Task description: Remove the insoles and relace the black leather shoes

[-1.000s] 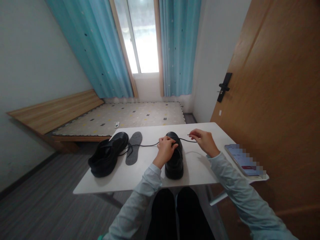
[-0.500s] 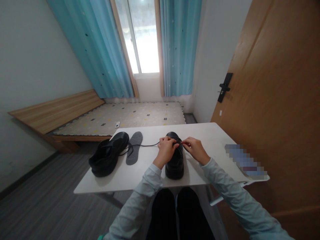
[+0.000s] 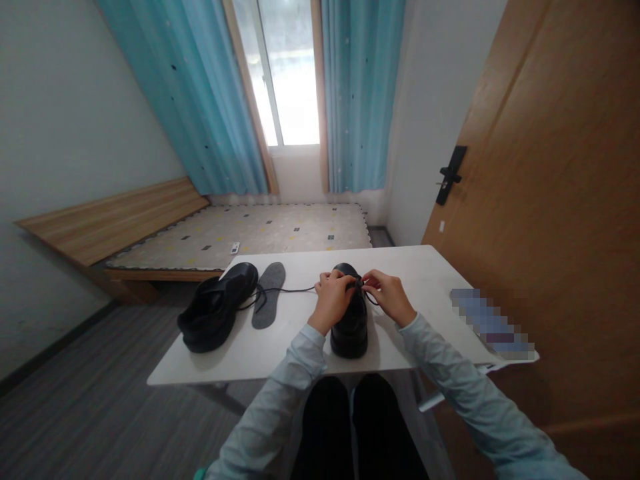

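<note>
A black shoe (image 3: 349,333) stands on the white table (image 3: 295,360), its toe pointing away from me. Over its upper part, my left hand (image 3: 333,295) pinches the black shoelace (image 3: 295,291), which trails left across a grey insole (image 3: 269,303). My right hand (image 3: 389,293) is at the shoe's right side, fingertips closed on the lace close to the left fingertips. A short loop of lace hangs below the right fingers. The second black shoe (image 3: 215,310) sits on the left of the table, beside the insole. The fingertips partly hide the lacing.
A blurred bluish flat item (image 3: 493,323) lies at the table's right edge. Behind the table is a bed (image 3: 260,227) with a small white remote (image 3: 235,248) on it. A wooden door (image 3: 550,200) is at the right.
My right hand has shifted slightly left and up, so its fingertips are closer to the left ones over the shoe. Both shoes and the insole have stayed in place.
</note>
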Demonstrator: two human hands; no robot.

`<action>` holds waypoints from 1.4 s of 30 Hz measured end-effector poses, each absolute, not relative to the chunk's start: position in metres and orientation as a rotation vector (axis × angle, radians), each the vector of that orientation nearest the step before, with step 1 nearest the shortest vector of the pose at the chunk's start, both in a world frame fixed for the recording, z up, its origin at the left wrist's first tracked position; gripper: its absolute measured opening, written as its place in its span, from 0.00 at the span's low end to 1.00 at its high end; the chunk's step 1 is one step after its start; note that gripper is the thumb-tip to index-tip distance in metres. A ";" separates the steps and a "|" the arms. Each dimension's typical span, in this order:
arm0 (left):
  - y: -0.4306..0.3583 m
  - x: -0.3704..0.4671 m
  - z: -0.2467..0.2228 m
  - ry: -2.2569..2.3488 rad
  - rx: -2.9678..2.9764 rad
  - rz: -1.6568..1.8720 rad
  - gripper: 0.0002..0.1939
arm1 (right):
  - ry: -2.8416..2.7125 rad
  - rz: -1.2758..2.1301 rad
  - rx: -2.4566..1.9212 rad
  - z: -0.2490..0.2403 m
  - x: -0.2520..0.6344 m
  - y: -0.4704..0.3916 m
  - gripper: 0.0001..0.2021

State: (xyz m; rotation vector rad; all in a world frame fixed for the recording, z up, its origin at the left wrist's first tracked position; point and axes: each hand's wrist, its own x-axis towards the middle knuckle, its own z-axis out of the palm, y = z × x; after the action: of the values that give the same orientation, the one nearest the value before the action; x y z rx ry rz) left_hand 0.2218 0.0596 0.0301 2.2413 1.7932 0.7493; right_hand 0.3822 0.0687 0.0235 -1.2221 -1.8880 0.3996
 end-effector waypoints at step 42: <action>0.081 0.193 0.029 0.760 1.037 1.474 0.13 | -1.884 0.256 -1.254 0.010 0.377 0.063 0.19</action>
State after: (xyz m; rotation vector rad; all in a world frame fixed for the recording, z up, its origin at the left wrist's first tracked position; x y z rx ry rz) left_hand 0.1926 0.0812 0.0294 1.0373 0.7602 1.4745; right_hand 0.3766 0.0633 0.0102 -1.2538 -1.8842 0.2560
